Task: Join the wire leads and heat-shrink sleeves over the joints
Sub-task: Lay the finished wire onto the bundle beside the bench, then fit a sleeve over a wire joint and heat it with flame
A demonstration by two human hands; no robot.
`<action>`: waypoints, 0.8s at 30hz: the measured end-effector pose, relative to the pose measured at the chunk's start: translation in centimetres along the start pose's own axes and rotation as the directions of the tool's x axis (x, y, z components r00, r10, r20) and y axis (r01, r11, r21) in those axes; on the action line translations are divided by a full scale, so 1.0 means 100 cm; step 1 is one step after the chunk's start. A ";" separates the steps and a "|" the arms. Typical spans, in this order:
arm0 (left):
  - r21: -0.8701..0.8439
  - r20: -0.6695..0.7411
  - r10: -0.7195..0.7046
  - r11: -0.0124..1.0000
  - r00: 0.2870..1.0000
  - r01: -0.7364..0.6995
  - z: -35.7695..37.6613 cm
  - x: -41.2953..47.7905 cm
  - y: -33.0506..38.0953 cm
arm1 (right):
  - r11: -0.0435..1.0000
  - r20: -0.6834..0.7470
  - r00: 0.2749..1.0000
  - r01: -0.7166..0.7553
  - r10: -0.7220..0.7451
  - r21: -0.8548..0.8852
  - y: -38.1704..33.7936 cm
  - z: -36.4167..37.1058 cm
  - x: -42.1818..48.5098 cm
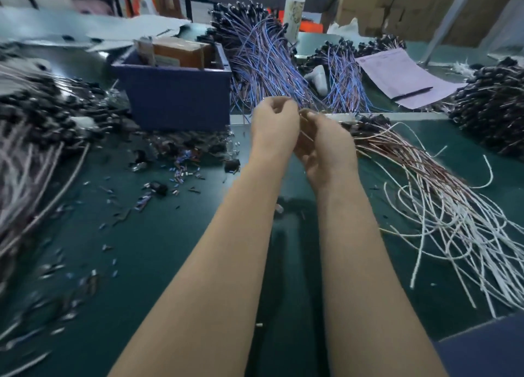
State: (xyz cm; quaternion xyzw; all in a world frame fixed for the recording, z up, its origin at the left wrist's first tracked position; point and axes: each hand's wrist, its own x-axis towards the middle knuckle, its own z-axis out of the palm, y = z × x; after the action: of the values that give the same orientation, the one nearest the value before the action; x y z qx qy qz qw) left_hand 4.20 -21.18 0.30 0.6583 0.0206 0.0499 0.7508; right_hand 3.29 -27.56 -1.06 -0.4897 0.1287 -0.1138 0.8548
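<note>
Fingers [280, 104] of left hand [273, 124] and right hand [326, 149], over green mat [170, 249] before far cartons [397, 8], pinch thin, pale, blurred wire leads [304, 113].

Beneath the fingers [286, 107] the bench [170, 235] wears a matt green mat, right of them lie white braided-looking wires [442, 223], and left beyond stands a smooth blue plastic bin [178, 93].

A blue bin [175, 98] holds a brown carton [181, 52] on the green table [170, 249]; a pen [412, 93] lies across pale paperwork [397, 70] (writing illegible), white bottle [295, 8] behind.
</note>
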 end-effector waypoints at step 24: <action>-0.243 -0.805 -0.025 0.925 0.593 -0.291 -0.226 0.006 0.034 | 0.705 0.382 0.820 -0.038 0.427 -0.708 0.139 0.196 -0.076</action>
State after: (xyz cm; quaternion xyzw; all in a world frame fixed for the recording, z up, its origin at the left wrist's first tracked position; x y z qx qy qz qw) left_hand 2.43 1.57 0.71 0.4216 0.2931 0.3973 0.7606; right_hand 3.53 -2.46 -2.72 -0.7544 -0.0118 0.1906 0.6280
